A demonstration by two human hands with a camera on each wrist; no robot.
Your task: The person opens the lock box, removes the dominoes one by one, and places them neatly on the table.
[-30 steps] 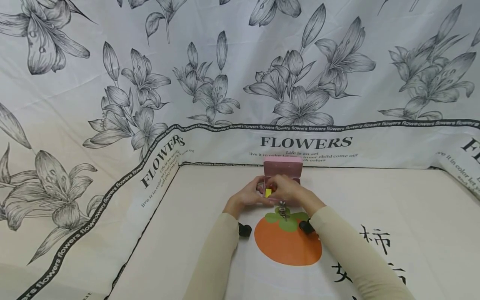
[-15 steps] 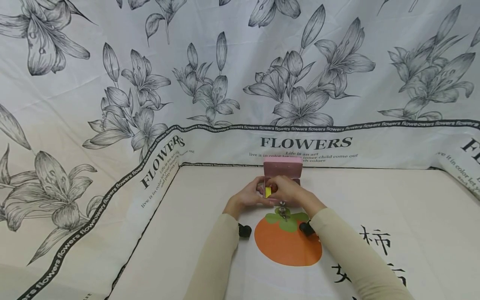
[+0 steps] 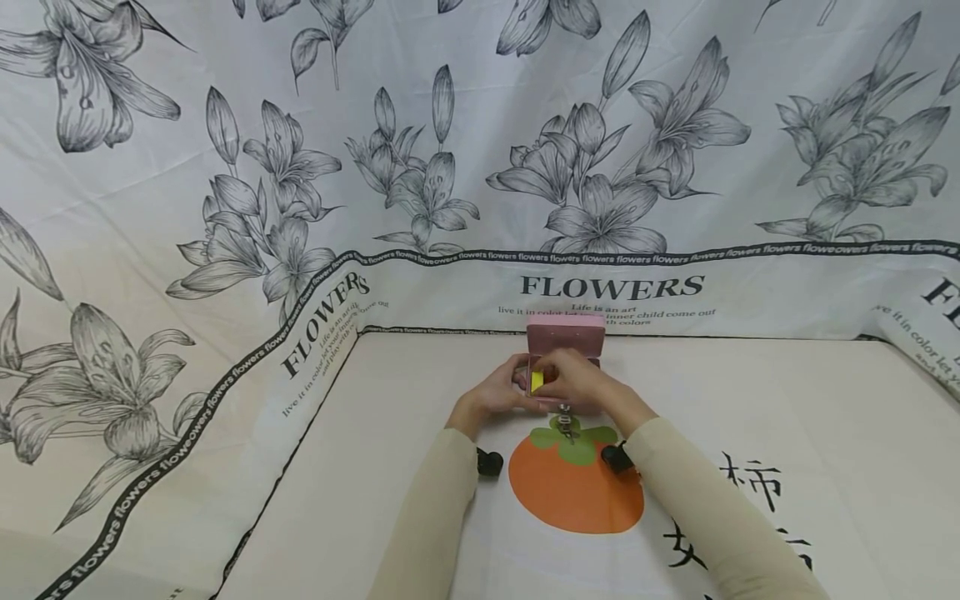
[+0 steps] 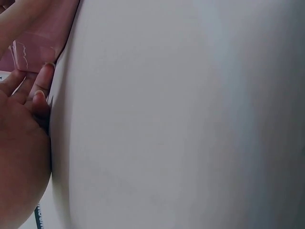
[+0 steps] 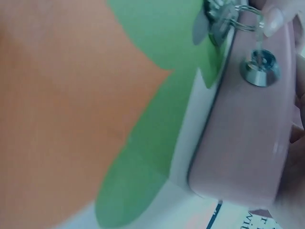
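A pink lockable box stands at the back of the table with its lid raised. A key sits in the round lock on its front, and more keys hang there from a ring. My left hand grips the box's left side, thumb along the front wall. My right hand reaches into the box from the right, its curled fingers pinching a small yellow block-like piece near the left wall. The right fingertips and most of the box's inside are hidden behind that hand.
White cloth covers the table, printed with an orange persimmon and black characters. A flower-printed curtain rises right behind the box. Black wrist-camera mounts show at both wrists.
The yellow piece and the right fingers have shifted very slightly upward in the head view. The right forearm has moved a touch to the right. The left hand keeps its place on the box.
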